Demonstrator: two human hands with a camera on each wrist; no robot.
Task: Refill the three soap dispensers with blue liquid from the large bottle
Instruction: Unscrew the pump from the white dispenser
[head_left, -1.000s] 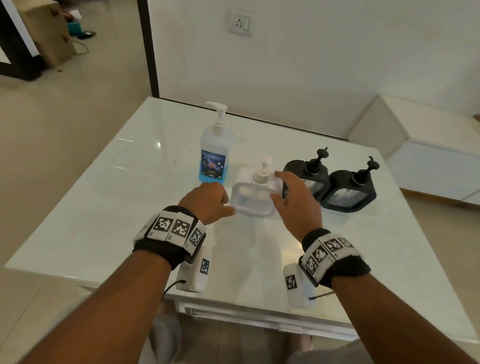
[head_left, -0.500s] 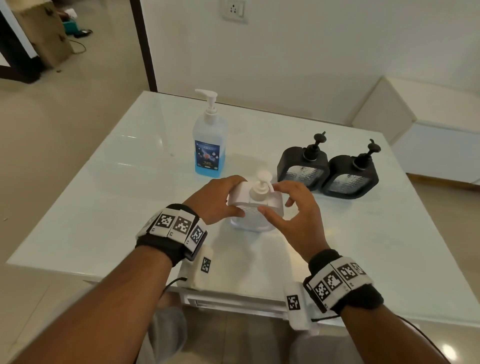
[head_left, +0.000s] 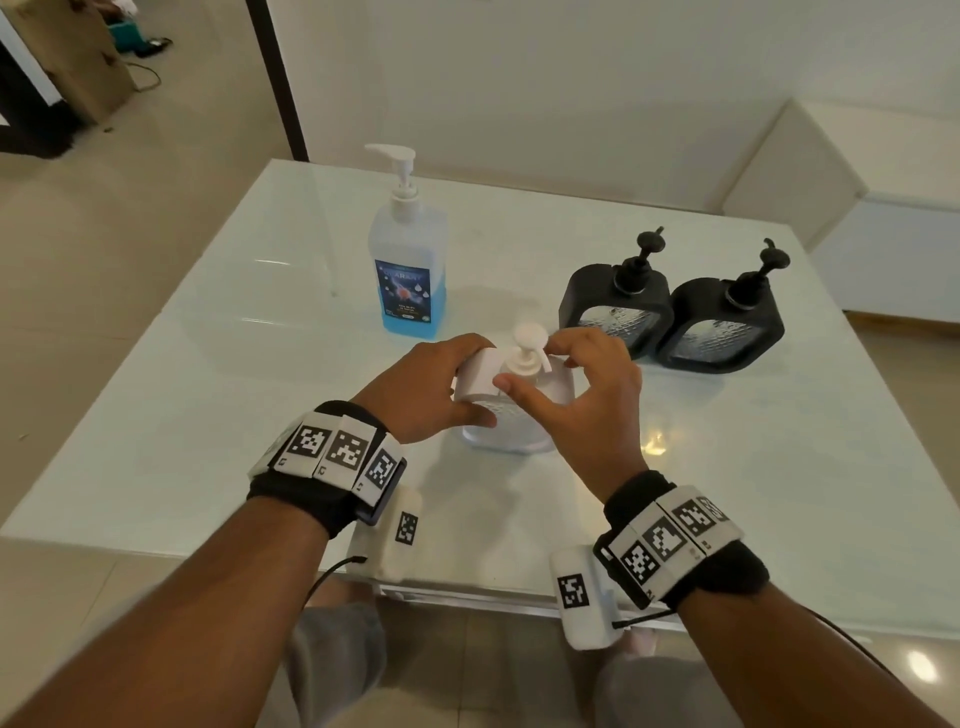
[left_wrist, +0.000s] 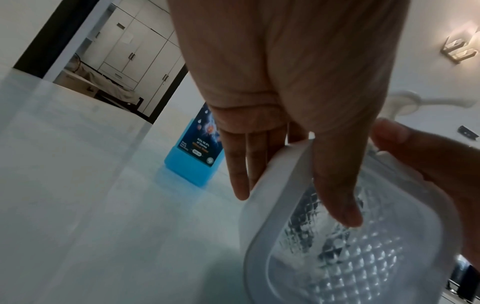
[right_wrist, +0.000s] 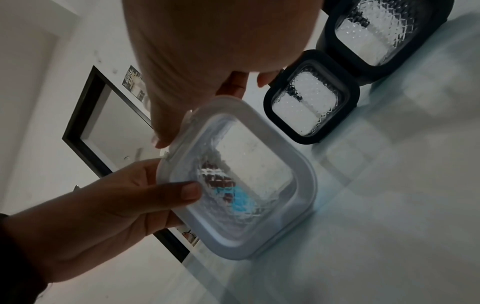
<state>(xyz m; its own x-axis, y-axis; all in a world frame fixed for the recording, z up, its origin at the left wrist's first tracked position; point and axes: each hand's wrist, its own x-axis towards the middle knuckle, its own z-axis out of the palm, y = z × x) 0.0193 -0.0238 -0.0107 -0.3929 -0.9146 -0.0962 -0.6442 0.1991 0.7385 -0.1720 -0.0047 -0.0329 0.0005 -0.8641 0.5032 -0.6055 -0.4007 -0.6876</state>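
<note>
The left hand (head_left: 426, 382) grips the left side of a white square-framed soap dispenser with a textured clear panel (head_left: 511, 410), thumb on the panel and fingers behind, standing on the pale glass-topped table (head_left: 208, 364). The right hand (head_left: 587, 395) curls thumb and fingers about its white pump head (head_left: 527, 345). A tall clear pump bottle of blue liquid (head_left: 408, 270) stands behind to the left; two black dispensers (head_left: 670, 317) stand side by side, touching, to the right.

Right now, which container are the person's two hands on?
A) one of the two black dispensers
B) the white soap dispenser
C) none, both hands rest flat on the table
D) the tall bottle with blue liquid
B: the left hand grips the side of the white soap dispenser while the right hand reaches around its pump; the tall bottle and the black dispensers stand untouched.
</note>
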